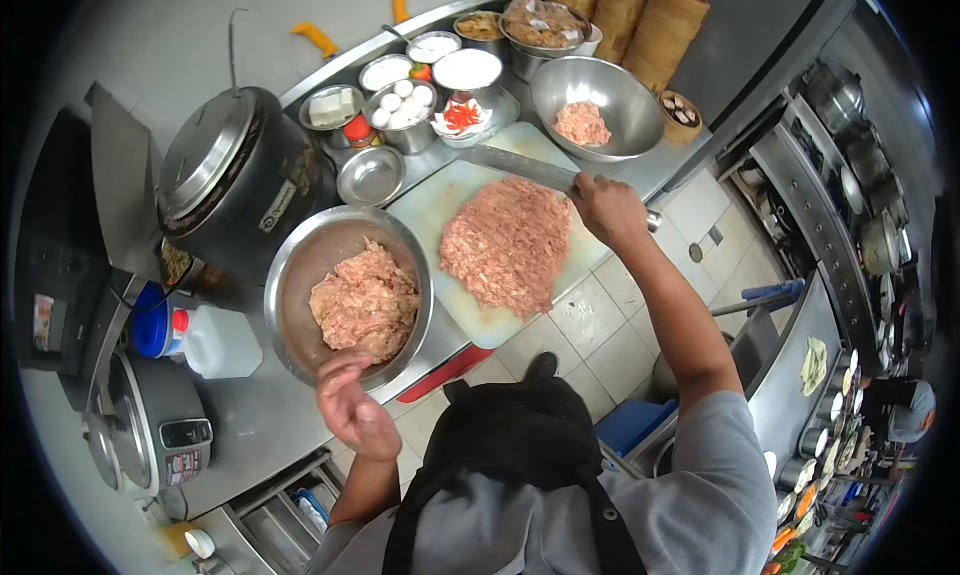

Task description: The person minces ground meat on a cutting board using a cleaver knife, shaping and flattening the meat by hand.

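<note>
My right hand grips a cleaver, its broad blade pointing left along the far edge of the minced meat. That meat lies in a flattened, chopped slab on a white cutting board. To the left of the board is a large steel bowl with a mound of minced meat inside. My left hand is at the bowl's near rim, palm turned up and fingers loosely bent, holding nothing. Whether it touches the rim I cannot tell.
Behind the board stand a second steel bowl with a little mince, a container of eggs and an empty small bowl. A large black cooker and a white jug are left. Another person is far right.
</note>
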The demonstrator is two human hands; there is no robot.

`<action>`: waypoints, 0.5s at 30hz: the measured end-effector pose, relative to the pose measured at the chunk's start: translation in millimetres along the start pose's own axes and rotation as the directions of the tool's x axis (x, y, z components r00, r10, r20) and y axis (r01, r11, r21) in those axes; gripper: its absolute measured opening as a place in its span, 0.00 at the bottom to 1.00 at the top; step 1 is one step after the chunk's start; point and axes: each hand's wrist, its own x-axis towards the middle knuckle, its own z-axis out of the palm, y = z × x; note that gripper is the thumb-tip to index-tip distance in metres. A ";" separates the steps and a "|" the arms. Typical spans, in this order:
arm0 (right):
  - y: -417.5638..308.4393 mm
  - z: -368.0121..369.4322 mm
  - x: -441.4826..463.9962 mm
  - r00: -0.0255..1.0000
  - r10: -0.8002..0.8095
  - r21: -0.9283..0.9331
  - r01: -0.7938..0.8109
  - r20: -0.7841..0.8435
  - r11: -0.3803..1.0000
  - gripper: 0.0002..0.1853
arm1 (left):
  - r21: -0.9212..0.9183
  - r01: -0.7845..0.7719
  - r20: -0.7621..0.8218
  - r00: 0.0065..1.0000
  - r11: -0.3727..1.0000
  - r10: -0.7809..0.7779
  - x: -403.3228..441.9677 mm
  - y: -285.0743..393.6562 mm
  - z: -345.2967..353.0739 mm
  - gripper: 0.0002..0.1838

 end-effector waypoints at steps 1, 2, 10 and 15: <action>9.4 19.5 4.1 0.999 -0.026 0.016 0.026 -0.026 1.000 0.11 | -0.036 0.010 0.025 1.000 0.999 -0.009 -1.5 0.0 15.0 0.23; 19.6 43.8 12.7 0.997 -0.048 0.029 0.050 -0.065 0.998 0.10 | -0.076 0.011 0.051 0.999 0.997 -0.008 -0.7 -2.1 33.8 0.23; 44.7 175.5 35.1 0.991 0.016 0.344 0.031 -0.133 0.939 0.11 | -0.262 0.073 0.388 0.921 0.962 0.035 0.3 -9.4 248.6 0.24; 166.2 37.5 -68.3 0.998 0.018 0.657 0.030 -0.066 0.753 0.18 | -0.337 0.173 0.557 0.829 0.925 0.047 -14.1 -0.2 397.4 0.25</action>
